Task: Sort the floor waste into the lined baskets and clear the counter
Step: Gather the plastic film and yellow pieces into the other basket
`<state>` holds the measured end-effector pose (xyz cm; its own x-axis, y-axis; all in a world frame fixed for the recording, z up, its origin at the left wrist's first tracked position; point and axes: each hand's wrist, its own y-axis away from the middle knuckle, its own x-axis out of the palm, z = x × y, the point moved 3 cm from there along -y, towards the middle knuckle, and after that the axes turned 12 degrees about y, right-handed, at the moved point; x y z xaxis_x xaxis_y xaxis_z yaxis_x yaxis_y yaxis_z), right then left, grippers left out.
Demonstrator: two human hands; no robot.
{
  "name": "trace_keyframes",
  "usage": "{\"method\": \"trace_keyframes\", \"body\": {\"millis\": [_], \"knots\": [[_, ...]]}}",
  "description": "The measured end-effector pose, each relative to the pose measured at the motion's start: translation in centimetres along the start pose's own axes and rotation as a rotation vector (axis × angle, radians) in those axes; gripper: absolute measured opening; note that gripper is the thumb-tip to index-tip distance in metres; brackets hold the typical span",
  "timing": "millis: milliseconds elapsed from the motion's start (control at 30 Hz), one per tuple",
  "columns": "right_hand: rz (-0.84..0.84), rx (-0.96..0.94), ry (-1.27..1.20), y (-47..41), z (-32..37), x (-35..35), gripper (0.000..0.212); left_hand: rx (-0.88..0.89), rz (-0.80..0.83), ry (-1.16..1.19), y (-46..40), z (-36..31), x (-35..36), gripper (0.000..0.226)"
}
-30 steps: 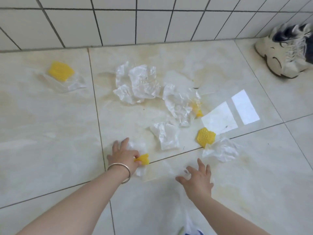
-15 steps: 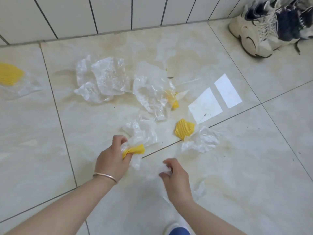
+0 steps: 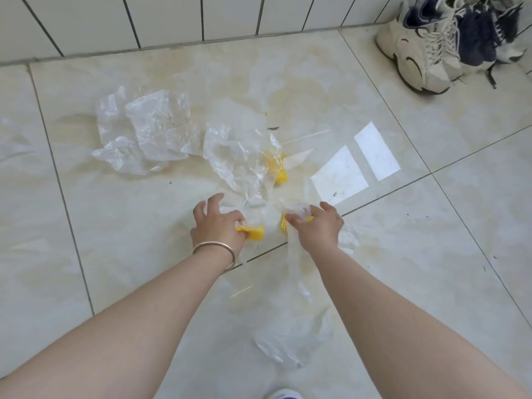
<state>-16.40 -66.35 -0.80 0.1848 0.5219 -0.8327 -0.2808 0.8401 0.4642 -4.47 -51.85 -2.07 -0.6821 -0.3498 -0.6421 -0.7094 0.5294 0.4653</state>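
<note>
Crumpled clear plastic wrappers and yellow foam nets lie scattered on a pale tiled floor. My left hand (image 3: 218, 226) is shut on a yellow foam net (image 3: 254, 233) together with a bit of clear film. My right hand (image 3: 316, 227) rests on a second yellow foam net (image 3: 284, 221), fingers closed on a clear plastic wrapper (image 3: 296, 210) above it; a long clear bag (image 3: 299, 335) trails down under that arm. Further back lie a large crumpled clear wrapper (image 3: 149, 131) and another clear wrapper (image 3: 239, 159) covering a third yellow net (image 3: 280, 174).
Cream and navy sneakers (image 3: 431, 44) stand at the back right against the white tiled wall (image 3: 172, 18). A shoe tip (image 3: 283, 394) shows at the bottom edge. More clear film (image 3: 11, 142) lies at the far left edge. No baskets are in view.
My view shifted right and nearer. My left hand closed on the yellow net and lifted it forward. My right hand reached forward onto the second yellow net, carrying clear plastic.
</note>
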Motion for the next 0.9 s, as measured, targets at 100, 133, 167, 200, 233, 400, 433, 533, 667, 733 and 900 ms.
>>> {"method": "trace_keyframes", "body": {"millis": [100, 133, 167, 200, 233, 400, 433, 533, 667, 733, 900], "knots": [[0.084, -0.045, 0.165, -0.3, 0.2, 1.6, 0.042, 0.066, 0.026, -0.188, -0.2, 1.0, 0.8, 0.023], [0.071, -0.078, 0.263, -0.2, 0.1, 2.0, 0.036, 0.102, 0.016, -0.219, -0.2, 1.4, 0.9, 0.025], [0.036, -0.122, 0.362, -0.1, 0.0, 2.4, 0.031, 0.139, 0.019, -0.244, 0.0, 1.7, 0.9, 0.027], [-0.003, -0.163, 0.425, 0.1, -0.2, 2.8, 0.029, 0.169, 0.039, -0.262, 0.2, 2.0, 0.8, 0.027], [-0.029, -0.192, 0.439, 0.3, -0.3, 3.1, 0.028, 0.190, 0.062, -0.257, 0.6, 2.2, 0.7, 0.027], [-0.006, -0.294, 0.288, 0.4, -0.2, 2.9, 0.026, 0.208, 0.163, 0.182, 4.3, 1.1, -0.1, 0.039], [-0.006, -0.293, 0.228, 0.3, 0.0, 2.4, 0.026, 0.233, 0.280, 0.238, 5.5, 0.5, 0.3, 0.049], [-0.033, -0.272, 0.066, 0.0, 0.5, 0.5, 0.023, 0.431, 0.654, -0.046, 9.7, -0.4, 3.1, 0.078], [-0.062, -0.299, 0.044, -0.2, 0.8, -1.8, 0.019, 0.608, 0.895, -0.582, 13.2, 0.9, 8.3, 0.086], [-0.072, -0.284, 0.014, -0.3, 0.6, -2.6, 0.018, 0.647, 0.922, -0.708, 13.9, 1.5, 9.7, 0.080], [-0.073, -0.252, -0.042, -0.2, 0.5, -2.9, 0.017, 0.722, 0.749, -0.691, 13.7, 0.6, 10.2, 0.047]]}}
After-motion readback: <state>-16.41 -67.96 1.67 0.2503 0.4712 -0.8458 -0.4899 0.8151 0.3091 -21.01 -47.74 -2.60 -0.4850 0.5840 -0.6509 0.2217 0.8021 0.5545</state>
